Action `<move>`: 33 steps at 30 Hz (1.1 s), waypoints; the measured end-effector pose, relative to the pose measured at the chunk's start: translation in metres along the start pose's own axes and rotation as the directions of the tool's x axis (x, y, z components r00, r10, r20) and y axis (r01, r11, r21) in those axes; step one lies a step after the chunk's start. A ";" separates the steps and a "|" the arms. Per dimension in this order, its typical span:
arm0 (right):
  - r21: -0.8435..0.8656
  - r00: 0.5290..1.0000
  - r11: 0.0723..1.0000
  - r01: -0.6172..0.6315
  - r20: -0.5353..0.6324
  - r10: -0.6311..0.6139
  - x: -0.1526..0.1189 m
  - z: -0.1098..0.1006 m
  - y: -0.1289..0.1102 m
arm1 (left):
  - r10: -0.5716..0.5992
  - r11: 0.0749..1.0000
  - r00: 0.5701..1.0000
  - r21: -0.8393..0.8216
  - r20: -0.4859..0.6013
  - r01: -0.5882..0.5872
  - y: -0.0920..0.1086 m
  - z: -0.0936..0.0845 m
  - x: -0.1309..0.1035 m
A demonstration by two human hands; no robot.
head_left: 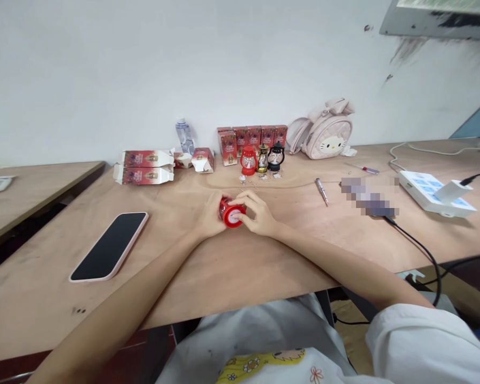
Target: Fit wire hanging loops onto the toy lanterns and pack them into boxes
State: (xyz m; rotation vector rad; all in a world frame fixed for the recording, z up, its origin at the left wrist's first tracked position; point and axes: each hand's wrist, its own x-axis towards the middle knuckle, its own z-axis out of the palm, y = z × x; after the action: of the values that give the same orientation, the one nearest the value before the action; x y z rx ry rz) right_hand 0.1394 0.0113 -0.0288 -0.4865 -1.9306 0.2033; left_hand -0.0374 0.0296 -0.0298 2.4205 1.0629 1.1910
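Observation:
A small red lantern (235, 217) lies tilted between my hands, its round base with a pale centre turned toward me. My left hand (213, 217) is closed around its body from the left. The thumb and fingers of my right hand (256, 213) touch the base; whether they pinch a small part there is hidden. Behind my hands stand three more little lanterns: a red one (248, 161), a bronze-coloured one (263, 159) and a black one (276, 157). Small screws or metal bits (251, 186) lie scattered in front of them.
Red printed boxes (254, 140) stand against the wall; opened cartons (146, 168) and a bottle (184, 136) are to their left. A phone (110, 246) lies left. Rightward are a pink bag (328, 133), a screwdriver (322, 192), another screwdriver (370, 170) and a power strip (434, 193) with cables.

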 end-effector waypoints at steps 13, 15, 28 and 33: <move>0.092 0.976 0.976 -0.198 -0.079 0.205 0.001 -0.002 0.012 | -0.025 0.999 0.997 0.047 -0.074 0.028 0.000 0.003 0.001; 0.030 0.960 0.969 -0.244 -0.136 0.246 0.003 -0.006 0.022 | -0.045 0.999 0.993 -0.023 -0.111 0.043 -0.001 0.005 0.002; -0.478 0.878 0.758 -0.445 -0.068 0.473 0.013 -0.006 0.073 | -0.278 0.897 0.925 -0.415 -0.261 0.153 -0.012 0.007 0.003; -0.713 0.846 0.631 -0.306 0.100 0.524 0.026 -0.001 0.085 | -0.319 0.855 0.908 -0.496 -0.271 0.153 -0.009 0.008 0.003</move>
State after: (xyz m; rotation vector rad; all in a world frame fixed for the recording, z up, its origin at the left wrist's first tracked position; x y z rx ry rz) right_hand 0.1520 0.0989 -0.0371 -1.4956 -2.1286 -0.1625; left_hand -0.0344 0.0385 -0.0376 1.6978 0.9865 1.5998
